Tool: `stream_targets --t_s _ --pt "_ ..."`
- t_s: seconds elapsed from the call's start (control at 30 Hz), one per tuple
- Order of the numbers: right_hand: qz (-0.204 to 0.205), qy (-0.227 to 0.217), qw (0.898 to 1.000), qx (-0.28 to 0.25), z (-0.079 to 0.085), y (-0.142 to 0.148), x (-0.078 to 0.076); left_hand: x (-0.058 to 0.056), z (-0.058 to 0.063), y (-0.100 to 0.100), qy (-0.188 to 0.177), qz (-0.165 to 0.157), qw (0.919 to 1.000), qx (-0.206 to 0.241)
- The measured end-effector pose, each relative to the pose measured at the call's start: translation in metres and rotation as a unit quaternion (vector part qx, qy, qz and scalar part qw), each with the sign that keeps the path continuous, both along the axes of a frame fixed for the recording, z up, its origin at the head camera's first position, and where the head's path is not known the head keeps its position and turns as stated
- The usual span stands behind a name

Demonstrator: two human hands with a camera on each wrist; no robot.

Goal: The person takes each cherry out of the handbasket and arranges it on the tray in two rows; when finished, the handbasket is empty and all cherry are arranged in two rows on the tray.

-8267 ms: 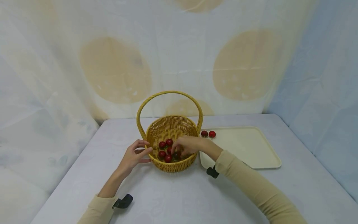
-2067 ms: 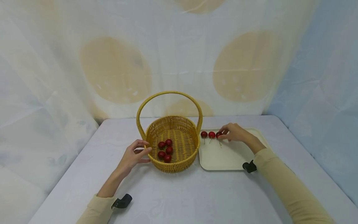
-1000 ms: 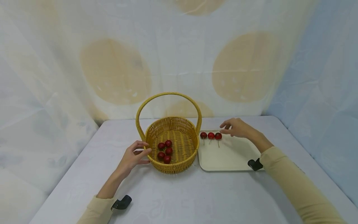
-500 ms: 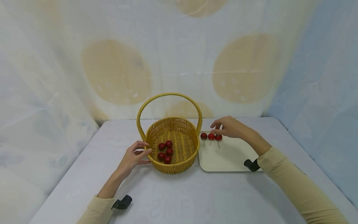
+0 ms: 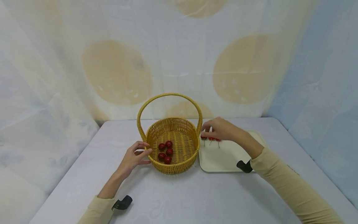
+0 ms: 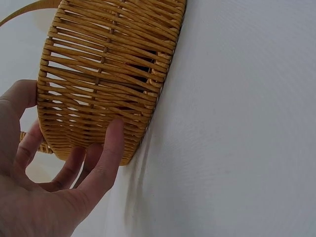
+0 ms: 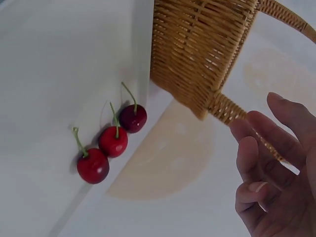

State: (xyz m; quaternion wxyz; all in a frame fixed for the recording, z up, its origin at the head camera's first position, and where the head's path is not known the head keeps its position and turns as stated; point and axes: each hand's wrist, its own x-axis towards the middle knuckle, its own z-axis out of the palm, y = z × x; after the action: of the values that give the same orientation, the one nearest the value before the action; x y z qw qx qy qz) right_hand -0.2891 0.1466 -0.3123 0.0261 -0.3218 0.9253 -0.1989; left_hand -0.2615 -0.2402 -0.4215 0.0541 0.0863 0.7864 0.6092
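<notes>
My left hand [image 5: 134,157] holds the yellow wicker basket [image 5: 174,169] by its left rim. In the left wrist view a fingertip [image 6: 115,131] lies against the woven outer wall. Several dark red cherries [image 5: 167,160] rest in the left part of the basket. Over the tray's back left corner hovers my right hand [image 5: 221,129], its fingers loosely bent with nothing between them. Below it, three stemmed cherries lie in a row along the back edge of the cream tray [image 5: 221,158]: a dark one [image 7: 133,118], a bright red one [image 7: 113,142] and another red one [image 7: 93,166].
The basket's tall arched handle [image 5: 170,94] stands upright. The tray's left edge sits close against the basket's right side. Both stand on a white-covered table [image 5: 179,199], with a pale patterned curtain [image 5: 179,62] behind and at the sides.
A third cherry, taken from the basket, has been set on the tray and let go by my right hand. That hand has since shifted left over the row. My left hand stays put.
</notes>
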Motion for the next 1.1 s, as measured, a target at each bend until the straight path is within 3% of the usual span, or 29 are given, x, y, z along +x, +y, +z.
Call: stream_targets --t_s 0.1,0.33,0.57,0.9,1.1 --pt "0.009 -0.006 1.000 0.002 -0.001 -0.006 0.000 0.000 0.001 0.000 0.002 -0.003 1.0000 -0.003" --pt "0.035 0.026 0.999 0.006 -0.006 -0.018 0.001 0.000 0.002 -0.001 -0.002 -0.005 1.0000 0.003" --pt "0.040 0.013 0.999 0.004 -0.013 -0.027 0.001 0.000 0.003 0.000 -0.005 -0.003 1.0000 0.007" --pt "0.063 0.033 0.997 0.010 -0.014 -0.044 -0.001 0.000 0.003 0.000 -0.004 -0.001 1.0000 0.003" --pt "0.062 0.015 0.998 0.009 -0.018 -0.054 0.001 0.000 0.001 0.000 -0.002 0.001 1.0000 0.002"
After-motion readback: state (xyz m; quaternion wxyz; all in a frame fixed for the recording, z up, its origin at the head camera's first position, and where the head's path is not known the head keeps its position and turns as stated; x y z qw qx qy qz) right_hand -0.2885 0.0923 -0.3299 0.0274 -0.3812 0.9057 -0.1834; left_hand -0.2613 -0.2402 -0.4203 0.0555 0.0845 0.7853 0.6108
